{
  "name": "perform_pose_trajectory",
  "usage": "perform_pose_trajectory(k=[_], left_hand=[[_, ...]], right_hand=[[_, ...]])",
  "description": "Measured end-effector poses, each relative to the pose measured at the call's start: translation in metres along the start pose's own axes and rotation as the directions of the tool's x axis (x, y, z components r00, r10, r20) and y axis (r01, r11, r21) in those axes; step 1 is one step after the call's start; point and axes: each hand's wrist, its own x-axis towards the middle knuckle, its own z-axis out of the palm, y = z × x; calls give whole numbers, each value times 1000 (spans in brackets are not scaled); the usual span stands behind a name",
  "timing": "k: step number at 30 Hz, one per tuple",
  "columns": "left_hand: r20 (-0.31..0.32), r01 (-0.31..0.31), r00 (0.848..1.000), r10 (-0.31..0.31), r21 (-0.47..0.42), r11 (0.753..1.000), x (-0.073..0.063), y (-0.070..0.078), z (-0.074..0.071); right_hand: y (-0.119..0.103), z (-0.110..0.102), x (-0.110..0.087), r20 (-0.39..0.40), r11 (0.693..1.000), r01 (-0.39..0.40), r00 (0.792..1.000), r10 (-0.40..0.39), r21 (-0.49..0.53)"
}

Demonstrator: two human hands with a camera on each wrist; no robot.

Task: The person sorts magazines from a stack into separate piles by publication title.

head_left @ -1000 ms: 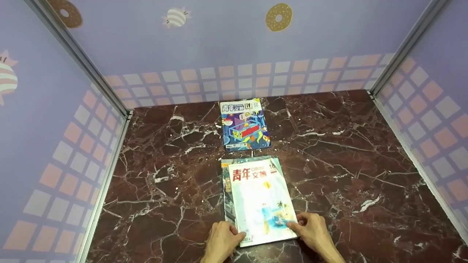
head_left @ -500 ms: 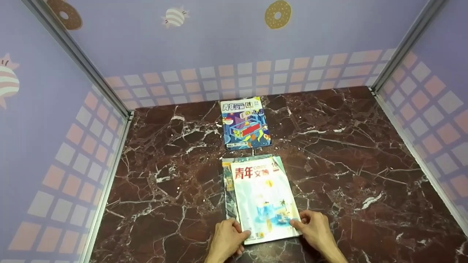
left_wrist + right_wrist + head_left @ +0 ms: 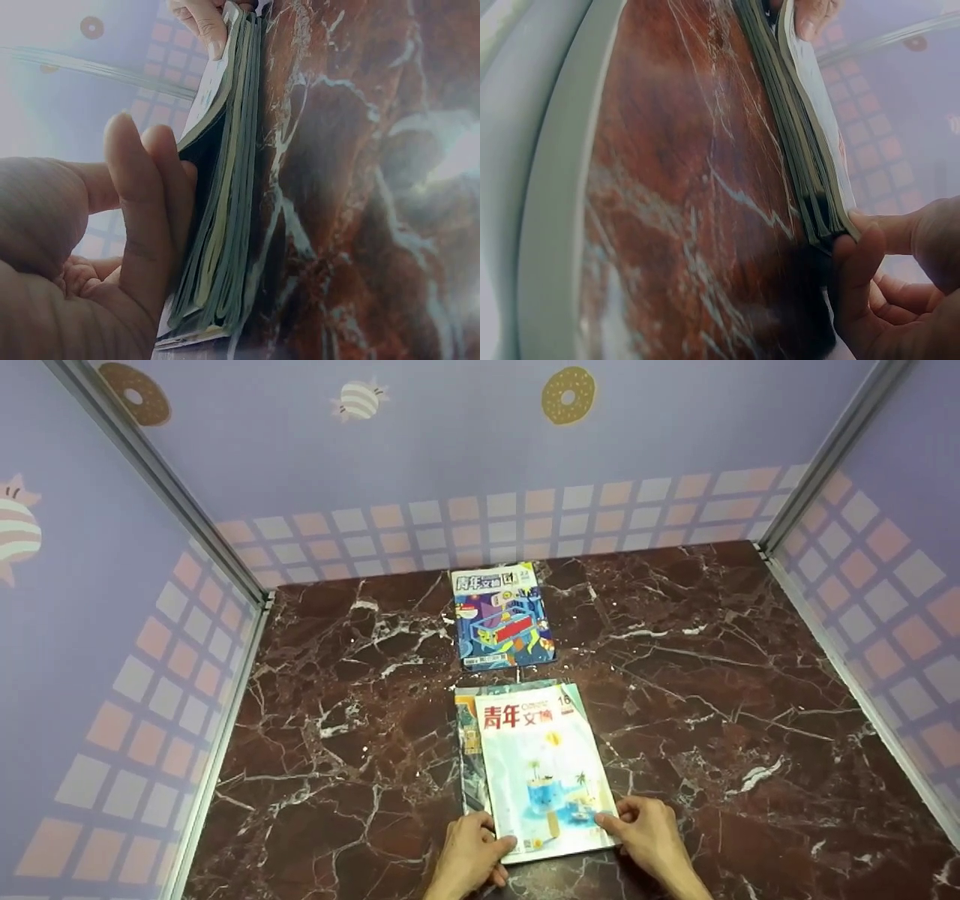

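A pale magazine [image 3: 540, 750] with red lettering lies skewed on top of a stack, nearest the person. Along its left side shows the darker cover of a magazine [image 3: 471, 780] beneath it. My left hand [image 3: 469, 847] pinches the top magazine's near left corner, thumb on the cover. At the near right corner, my right hand [image 3: 649, 832] pinches it the same way. The left wrist view shows the page edges of several stacked magazines [image 3: 225, 225], with the top one's left corner raised above the others. In the right wrist view, my right fingers [image 3: 855, 274] curl at the stack's corner.
Behind the stack, a blue and purple magazine [image 3: 504, 622] lies flat on the dark red marbled table [image 3: 337, 795]. Lilac panels with a pink and white check enclose it: a back wall [image 3: 465, 442], a left wall [image 3: 90, 607] and a right wall [image 3: 900, 547].
The top magazine has shifted slightly to the right over the stack, uncovering more of the one beneath. Both hands moved a little to the right with it, still holding its near corners.
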Motion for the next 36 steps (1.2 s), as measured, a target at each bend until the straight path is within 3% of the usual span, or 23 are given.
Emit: perform_pose_trajectory(k=[6, 13, 24, 36], left_hand=[[-17, -41, 999, 41, -22, 999, -2, -1, 3], [-21, -88, 996, 88, 14, 996, -3, 0, 3], [-48, -143, 988, 145, 52, 988, 1, 6, 7], [-85, -242, 965, 248, 78, 967, 15, 18, 9]], right_hand=[[1, -2, 1, -4, 1000, -27, 1000, 27, 9], [1, -3, -1, -11, 997, -44, 999, 45, 70], [-2, -6, -1, -81, 994, 8, 997, 1, 106], [-7, -15, 9, -108, 994, 42, 994, -31, 102]])
